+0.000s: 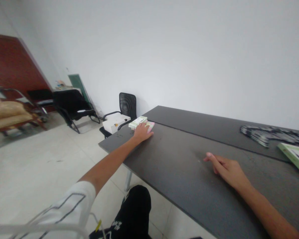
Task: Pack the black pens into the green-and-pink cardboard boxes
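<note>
Reaching to the far left end of the dark table, my left hand lies over a pink-and-green box. Its fingers are stretched out and the thumb sticks out to the side; the hand hides part of the box. Touching this box on the left is a white-and-green box. Over the right half of the table hovers my right hand, with its fingers curled in and the thumb against them. Nothing shows in it.
At the right lie a black-and-white patterned cloth and another green-and-white box. Beyond the table's left end stands a black mesh chair with a white carton on it. A black folding chair and a sofa are farther left.
</note>
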The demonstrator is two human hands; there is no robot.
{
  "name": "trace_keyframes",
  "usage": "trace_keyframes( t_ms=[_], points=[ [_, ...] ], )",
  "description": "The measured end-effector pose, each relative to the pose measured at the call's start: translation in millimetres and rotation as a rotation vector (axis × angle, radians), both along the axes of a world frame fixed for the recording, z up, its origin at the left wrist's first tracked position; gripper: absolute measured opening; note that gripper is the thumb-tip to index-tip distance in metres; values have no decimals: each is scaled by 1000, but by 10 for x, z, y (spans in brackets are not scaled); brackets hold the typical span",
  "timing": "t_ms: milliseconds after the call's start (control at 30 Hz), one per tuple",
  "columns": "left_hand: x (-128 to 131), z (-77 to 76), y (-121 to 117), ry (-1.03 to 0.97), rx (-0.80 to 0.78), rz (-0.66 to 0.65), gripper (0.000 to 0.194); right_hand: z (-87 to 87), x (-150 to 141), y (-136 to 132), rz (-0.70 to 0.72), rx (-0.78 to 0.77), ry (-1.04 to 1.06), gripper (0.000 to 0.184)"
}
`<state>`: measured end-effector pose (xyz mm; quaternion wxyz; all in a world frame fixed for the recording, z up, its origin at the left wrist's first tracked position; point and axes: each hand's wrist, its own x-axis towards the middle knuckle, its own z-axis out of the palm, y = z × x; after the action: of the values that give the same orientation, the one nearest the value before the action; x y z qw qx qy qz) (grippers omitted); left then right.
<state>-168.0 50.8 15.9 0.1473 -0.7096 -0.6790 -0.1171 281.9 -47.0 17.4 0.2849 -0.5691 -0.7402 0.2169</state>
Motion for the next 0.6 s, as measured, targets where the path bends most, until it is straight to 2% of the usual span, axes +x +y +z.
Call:
trace_keyframes(
  t_ms=[233, 400, 500, 600],
  points=[
    [-67, 16, 153, 42, -50, -44, 36, 8, -9, -2, 14, 34, -19, 78],
    [0, 82, 28, 16, 4, -60, 37, -20, -3, 13, 12, 28, -29, 78],
    [300, 142, -145, -2, 62, -149, 35, 5, 65, 47, -24, 20, -42, 77],
    [903, 215, -391, -6, 91, -367, 34, 92, 260, 85, -183, 105, -63, 74]
  ],
)
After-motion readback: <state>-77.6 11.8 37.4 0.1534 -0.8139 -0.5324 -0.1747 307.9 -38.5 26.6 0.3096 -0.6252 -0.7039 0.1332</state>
